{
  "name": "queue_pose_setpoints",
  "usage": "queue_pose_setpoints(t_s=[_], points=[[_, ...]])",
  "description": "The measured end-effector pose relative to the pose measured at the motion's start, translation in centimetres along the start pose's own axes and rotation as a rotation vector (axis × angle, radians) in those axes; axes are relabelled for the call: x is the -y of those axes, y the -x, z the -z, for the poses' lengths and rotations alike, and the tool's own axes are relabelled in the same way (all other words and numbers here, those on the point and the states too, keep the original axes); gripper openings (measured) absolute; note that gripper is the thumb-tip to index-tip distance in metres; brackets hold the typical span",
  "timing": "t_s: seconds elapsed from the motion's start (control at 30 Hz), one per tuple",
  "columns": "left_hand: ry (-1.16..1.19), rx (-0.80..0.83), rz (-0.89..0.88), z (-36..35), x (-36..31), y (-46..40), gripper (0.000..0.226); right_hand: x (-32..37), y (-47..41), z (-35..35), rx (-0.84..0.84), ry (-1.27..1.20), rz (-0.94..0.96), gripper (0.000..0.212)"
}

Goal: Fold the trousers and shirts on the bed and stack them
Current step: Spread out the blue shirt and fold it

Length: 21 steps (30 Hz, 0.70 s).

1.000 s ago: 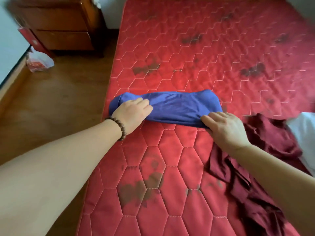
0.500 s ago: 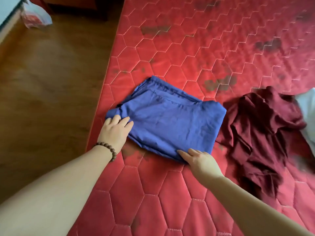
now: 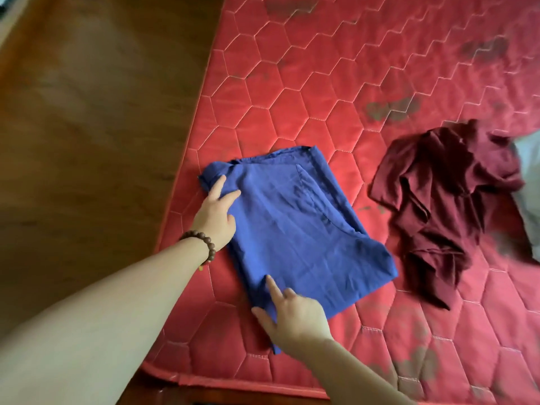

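A blue folded garment lies flat near the bed's front left corner, a pocket seam showing on top. My left hand, with a bead bracelet on the wrist, rests on its left edge with the fingers stretched over the cloth. My right hand presses on the near corner, index finger straight on the fabric and thumb spread at the edge. A crumpled maroon garment lies loose to the right, apart from the blue one. A pale garment shows at the right border, partly cut off.
The red quilted mattress carries dark stains and stretches back and right. Its left edge and front edge are close to the blue garment. Brown wooden floor lies to the left.
The blue garment has gone from a narrow roll to a flat fold and turned towards the bed's front left corner. Both hands shifted along its edges. The view tilted down.
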<state>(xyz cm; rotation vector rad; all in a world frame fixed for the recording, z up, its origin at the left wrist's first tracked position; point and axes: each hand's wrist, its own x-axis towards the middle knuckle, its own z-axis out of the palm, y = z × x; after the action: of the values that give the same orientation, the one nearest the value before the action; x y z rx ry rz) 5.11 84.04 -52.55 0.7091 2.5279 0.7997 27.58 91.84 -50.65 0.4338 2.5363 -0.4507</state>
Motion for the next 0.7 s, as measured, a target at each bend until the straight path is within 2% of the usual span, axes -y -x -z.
queue_pose_setpoints(t_s=[0.1,0.2,0.27,0.33,0.43,0.53,0.6,0.7], points=[[0.343,-0.217,0.157,0.4,-1.5,-0.7,0.067,-2.5,-2.8,2.9,-0.226,-0.024,-0.035,0.065],[0.568,-0.478,0.411,0.6,-2.8,-2.7,0.073,-5.7,-7.5,6.8,-0.388,-0.08,-0.051,0.06],[0.672,-0.605,0.579,0.7,-3.0,-4.0,0.074,-7.4,-10.7,9.2,-0.436,-0.161,-0.106,0.064],[0.712,-0.634,0.69,0.6,-2.3,-5.1,0.074,-8.5,-13.6,11.2,-0.417,-0.232,-0.181,0.073],[0.749,-0.509,0.618,0.4,-0.7,-6.4,0.07,-9.3,-17.5,13.3,-0.316,-0.29,-0.271,0.093],[0.59,-0.404,0.458,0.6,0.6,-7.4,0.046,-9.3,-20.4,13.8,-0.246,-0.332,-0.273,0.107],[0.611,-0.408,0.404,1.0,0.5,-7.7,0.035,-9.2,-21.5,13.9,-0.24,-0.437,-0.197,0.101],[0.508,-0.442,0.312,2.1,-0.4,-9.1,0.032,-9.8,-21.5,14.4,-0.354,-0.477,-0.093,0.076]])
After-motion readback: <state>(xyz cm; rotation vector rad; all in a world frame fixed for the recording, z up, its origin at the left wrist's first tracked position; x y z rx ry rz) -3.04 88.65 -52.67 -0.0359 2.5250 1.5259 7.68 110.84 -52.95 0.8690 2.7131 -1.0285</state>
